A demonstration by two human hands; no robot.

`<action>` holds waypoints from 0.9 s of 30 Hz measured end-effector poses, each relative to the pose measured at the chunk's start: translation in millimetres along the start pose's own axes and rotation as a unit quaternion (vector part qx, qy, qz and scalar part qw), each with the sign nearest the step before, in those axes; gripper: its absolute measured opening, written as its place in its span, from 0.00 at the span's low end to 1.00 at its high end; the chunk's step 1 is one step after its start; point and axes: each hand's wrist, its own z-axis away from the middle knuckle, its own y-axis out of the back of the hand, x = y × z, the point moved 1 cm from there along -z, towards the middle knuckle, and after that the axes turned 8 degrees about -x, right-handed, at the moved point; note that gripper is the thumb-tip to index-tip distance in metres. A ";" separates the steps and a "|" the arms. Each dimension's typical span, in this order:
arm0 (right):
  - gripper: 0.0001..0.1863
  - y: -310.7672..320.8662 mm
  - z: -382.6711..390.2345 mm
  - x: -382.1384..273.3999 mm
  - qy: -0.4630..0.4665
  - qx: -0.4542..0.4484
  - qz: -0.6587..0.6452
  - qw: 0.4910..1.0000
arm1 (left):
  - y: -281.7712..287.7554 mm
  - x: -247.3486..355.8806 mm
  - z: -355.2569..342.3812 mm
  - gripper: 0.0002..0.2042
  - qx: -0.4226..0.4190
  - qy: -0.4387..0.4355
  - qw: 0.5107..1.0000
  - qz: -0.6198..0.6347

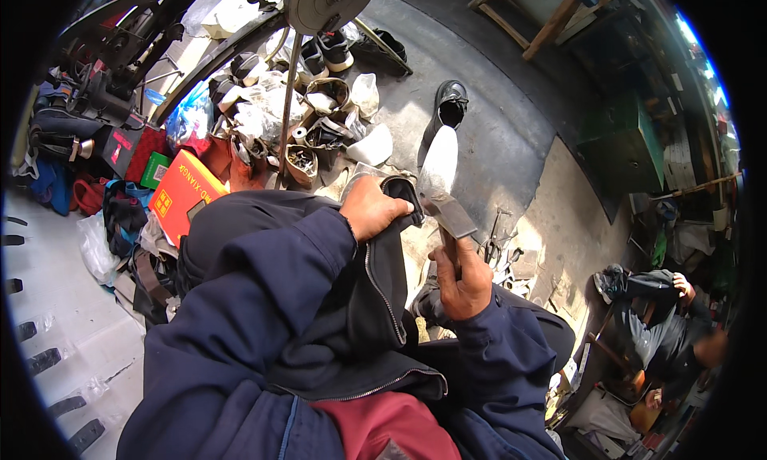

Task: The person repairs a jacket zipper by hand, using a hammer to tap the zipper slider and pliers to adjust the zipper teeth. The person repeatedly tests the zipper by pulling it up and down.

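A black zip jacket (389,260) lies across my lap, its metal zip undone. My left hand (370,210) grips one end of it between thumb and fingers, with the zip edge folded over at the fingertips. To the right, my right hand (463,282) is closed round the handle of a hammer (455,217) with a broad, flat steel head. That head is close to the held zip end, at the near end of a pale, sunlit, foot-shaped anvil (440,163). Whether the hammer touches the anvil I cannot tell.
Beyond my knees stand a black shoe (450,107) and a heap of bags and cups (276,101). A machine with a wheel (329,3) rises at far left. An orange box (185,195) sits left of my knee. Another person (659,324) sits at right.
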 end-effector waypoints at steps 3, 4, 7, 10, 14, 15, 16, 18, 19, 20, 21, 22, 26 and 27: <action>0.30 -0.1 -1.6 1.1 -0.015 -0.021 0.012 1.000 | -0.1 0.8 0.3 0.17 0.003 -0.006 1.000 -0.008; 0.30 -0.8 -3.6 2.3 -0.019 -0.028 0.020 0.999 | 0.2 1.6 -0.7 0.17 0.004 -0.015 1.000 -0.011; 0.29 0.2 -4.3 2.4 0.028 0.001 0.036 0.999 | 1.5 3.5 -3.3 0.18 0.007 0.000 1.000 -0.017; 0.27 1.7 0.8 0.6 0.016 0.013 -0.006 1.000 | 1.0 3.8 2.7 0.18 0.015 0.019 1.000 -0.011; 0.26 -2.0 -1.3 2.6 -0.029 -0.031 0.042 0.998 | -0.5 3.6 0.6 0.17 0.004 0.008 1.000 -0.011; 0.29 -2.8 -1.4 2.4 -0.022 -0.020 0.029 0.999 | -1.2 2.5 0.5 0.17 0.008 -0.005 1.000 0.012; 0.28 -2.1 -1.8 2.7 -0.003 -0.009 0.019 1.000 | -1.6 1.3 -0.3 0.17 0.014 -0.018 0.999 0.037; 0.27 -1.3 0.5 2.5 -0.018 -0.017 0.012 1.000 | -1.3 -3.3 -1.0 0.17 0.014 0.001 1.000 0.017; 0.26 -1.0 1.1 2.0 -0.001 0.002 0.008 1.000 | -0.9 -5.4 -1.4 0.17 0.012 0.004 1.000 0.012; 0.26 -0.6 2.3 1.7 -0.007 -0.006 0.006 1.000 | -1.4 -7.4 -1.2 0.17 0.017 -0.007 1.000 0.008; 0.26 -0.6 2.0 1.9 -0.013 -0.010 0.004 1.000 | -1.6 -9.4 -1.9 0.17 0.010 0.012 0.999 0.031; 0.26 -0.1 2.1 1.0 0.012 0.009 0.000 1.000 | -1.7 -10.3 -3.5 0.18 0.012 0.013 1.000 0.026; 0.27 -2.8 -1.4 0.9 -0.032 -0.027 0.030 0.999 | 0.2 -11.2 -6.1 0.21 0.013 0.011 1.000 0.016; 0.27 -1.8 0.2 -1.0 -0.012 -0.017 0.027 0.999 | 0.2 -11.5 -4.7 0.22 0.006 0.022 1.000 0.010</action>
